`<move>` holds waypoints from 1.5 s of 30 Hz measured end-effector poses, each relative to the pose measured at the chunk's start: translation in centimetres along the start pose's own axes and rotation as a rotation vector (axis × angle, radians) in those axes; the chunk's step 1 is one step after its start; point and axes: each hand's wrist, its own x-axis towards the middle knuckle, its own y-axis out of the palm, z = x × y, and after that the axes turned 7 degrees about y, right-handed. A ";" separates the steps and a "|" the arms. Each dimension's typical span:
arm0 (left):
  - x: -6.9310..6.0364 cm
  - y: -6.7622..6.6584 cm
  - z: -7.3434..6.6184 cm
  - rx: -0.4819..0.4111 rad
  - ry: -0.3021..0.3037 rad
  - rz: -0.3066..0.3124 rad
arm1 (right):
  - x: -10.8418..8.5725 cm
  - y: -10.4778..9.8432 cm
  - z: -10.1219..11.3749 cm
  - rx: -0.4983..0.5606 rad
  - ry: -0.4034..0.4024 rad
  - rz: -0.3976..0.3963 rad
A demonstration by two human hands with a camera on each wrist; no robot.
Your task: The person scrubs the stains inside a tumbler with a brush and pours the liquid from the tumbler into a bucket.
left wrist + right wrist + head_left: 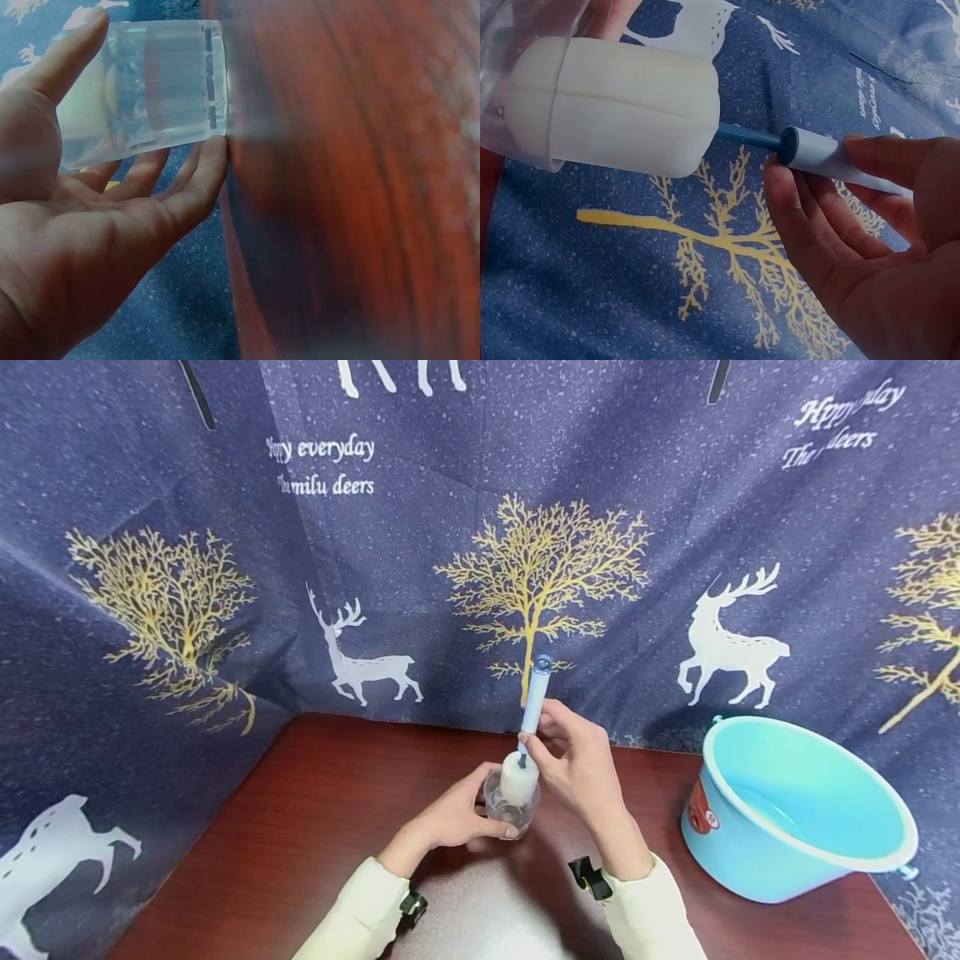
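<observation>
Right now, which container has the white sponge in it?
The clear cup in the left hand, with the sponge partly inside; the blue bucket stands apart, untouched.

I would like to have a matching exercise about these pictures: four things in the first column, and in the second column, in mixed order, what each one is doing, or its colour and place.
Column 1
1. Left hand
2. Right hand
3. Sponge
4. Bucket

Column 2
A. Holds a pale blue handle
B. Light blue, to the right of both hands
C. Holds a clear cup
D. White, partly inside the cup

Right pairs: 1-C, 2-A, 3-D, 4-B
</observation>
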 end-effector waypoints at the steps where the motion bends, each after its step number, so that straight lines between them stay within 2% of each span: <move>1: 0.0 0.0 0.0 -0.003 0.001 0.001 | 0.0 0.0 0.0 0.000 -0.001 0.000; 20: 0.1 -0.1 0.1 0.007 0.014 -0.007 | 0.0 -0.2 0.5 -0.040 -0.018 -0.008; 45: 0.0 0.0 0.0 0.004 0.006 -0.003 | -0.5 -0.1 1.0 -0.013 -0.033 0.007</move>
